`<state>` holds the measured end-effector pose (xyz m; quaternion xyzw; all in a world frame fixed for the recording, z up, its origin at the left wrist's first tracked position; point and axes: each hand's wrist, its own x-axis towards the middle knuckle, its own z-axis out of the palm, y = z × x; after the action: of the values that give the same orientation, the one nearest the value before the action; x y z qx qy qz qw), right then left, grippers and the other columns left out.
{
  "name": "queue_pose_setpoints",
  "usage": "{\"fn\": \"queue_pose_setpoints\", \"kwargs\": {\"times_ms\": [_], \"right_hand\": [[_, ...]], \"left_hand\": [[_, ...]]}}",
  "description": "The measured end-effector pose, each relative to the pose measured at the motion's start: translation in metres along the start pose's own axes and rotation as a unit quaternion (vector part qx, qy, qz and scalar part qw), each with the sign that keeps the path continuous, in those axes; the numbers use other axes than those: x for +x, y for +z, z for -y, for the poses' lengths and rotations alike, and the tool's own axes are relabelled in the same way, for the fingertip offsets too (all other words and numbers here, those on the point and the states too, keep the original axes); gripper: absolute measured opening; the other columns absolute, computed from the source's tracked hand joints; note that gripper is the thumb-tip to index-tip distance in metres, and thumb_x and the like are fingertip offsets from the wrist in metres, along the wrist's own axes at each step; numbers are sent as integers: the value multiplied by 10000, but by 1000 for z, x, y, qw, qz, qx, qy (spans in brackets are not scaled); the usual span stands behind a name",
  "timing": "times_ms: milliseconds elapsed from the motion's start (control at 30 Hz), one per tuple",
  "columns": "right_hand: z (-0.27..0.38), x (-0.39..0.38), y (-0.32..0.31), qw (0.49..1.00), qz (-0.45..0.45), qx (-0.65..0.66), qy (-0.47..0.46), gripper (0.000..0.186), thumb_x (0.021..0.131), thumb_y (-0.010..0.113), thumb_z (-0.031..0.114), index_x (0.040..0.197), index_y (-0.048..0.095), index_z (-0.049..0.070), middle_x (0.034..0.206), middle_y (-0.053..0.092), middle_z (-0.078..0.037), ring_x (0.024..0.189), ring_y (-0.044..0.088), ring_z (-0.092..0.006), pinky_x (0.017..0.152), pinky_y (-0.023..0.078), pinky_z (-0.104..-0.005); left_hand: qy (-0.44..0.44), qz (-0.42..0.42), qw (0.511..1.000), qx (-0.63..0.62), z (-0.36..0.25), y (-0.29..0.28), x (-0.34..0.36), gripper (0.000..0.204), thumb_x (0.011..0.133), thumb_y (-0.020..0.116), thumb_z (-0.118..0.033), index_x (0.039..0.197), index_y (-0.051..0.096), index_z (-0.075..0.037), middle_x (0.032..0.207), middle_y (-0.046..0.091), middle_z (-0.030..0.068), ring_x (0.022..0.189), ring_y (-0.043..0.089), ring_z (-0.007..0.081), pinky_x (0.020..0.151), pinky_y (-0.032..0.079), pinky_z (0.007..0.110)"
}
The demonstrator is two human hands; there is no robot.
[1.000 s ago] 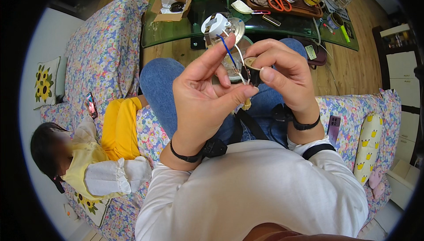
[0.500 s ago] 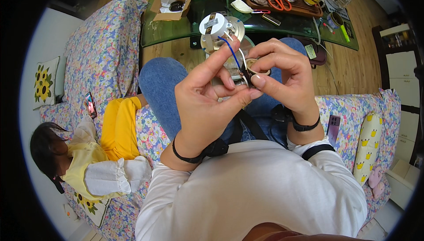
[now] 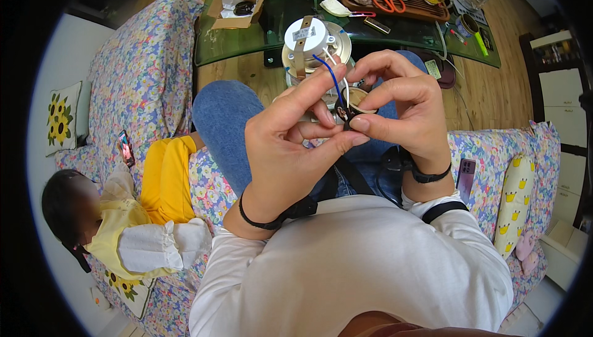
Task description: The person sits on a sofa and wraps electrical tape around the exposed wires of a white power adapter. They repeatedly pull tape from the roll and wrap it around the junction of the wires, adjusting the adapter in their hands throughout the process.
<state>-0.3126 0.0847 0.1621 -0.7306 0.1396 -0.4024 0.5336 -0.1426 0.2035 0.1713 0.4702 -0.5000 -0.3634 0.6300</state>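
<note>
My left hand [image 3: 295, 130] pinches a black strip of tape [image 3: 344, 114] where a blue wire [image 3: 334, 77] and a white wire [image 3: 347, 95] come together. Both wires run up to a round white fixture [image 3: 307, 34] with a metal strap across it, resting beyond my fingers. My right hand [image 3: 404, 105] grips a roll of tape [image 3: 363, 99] with a tan core, its thumb and fingertips close against the wires. Fingers partly cover the wire ends and the roll.
A green glass table [image 3: 272, 35] lies ahead, bearing an open cardboard box [image 3: 238, 11], orange-handled scissors [image 3: 390, 2] and a wooden tray [image 3: 432, 14]. Left of me, a person in yellow trousers [image 3: 165, 179] sits on the floral sofa. A purple phone [image 3: 466, 179] lies at my right.
The white fixture has tipped, showing more of its flat back and strap. My right hand has shifted slightly right and its fingers have moved around the tape; the wires have turned a little.
</note>
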Motion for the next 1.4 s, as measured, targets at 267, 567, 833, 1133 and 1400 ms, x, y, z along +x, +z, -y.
{"fn": "queue_pose_setpoints", "kwargs": {"times_ms": [267,567,833,1133,1400], "right_hand": [[2,-2,1,999,-26,-19,-9,146,688,870,41,780,758,50,1061,687,-82,969,650,-184,850,510,-316],[5,-5,14,983,-86,-159,-13,204,660,836,48,704,638,62,1029,689,-76,921,640,-194,828,502,-318],[10,-5,17,993,-85,27,73,266,715,826,38,812,581,75,1119,641,-94,1007,619,-161,837,547,-293],[15,-9,15,971,-29,185,150,372,833,866,104,1086,613,2,1171,641,-93,1078,633,-135,903,560,-278],[22,-15,6,989,-18,58,137,617,753,969,226,1211,673,-62,1177,699,-115,1087,690,-191,936,563,-314]], "left_hand": [[17,12,1000,5,1,-1,-1,819,717,909,91,1448,539,109,1346,647,115,916,564,54,828,635,216],[113,-31,986,120,7,4,0,665,721,826,184,1351,668,45,1321,671,161,857,629,73,783,642,218],[49,-22,999,-4,-2,1,2,722,720,818,193,1399,630,38,1305,669,170,957,625,107,832,660,245],[3,-7,999,-33,-6,-6,-1,725,778,811,171,1452,567,62,1334,662,123,919,614,80,824,640,244],[17,-37,999,-3,-8,-3,0,688,831,770,158,1469,517,103,1461,590,201,1013,648,119,825,629,248]]}}
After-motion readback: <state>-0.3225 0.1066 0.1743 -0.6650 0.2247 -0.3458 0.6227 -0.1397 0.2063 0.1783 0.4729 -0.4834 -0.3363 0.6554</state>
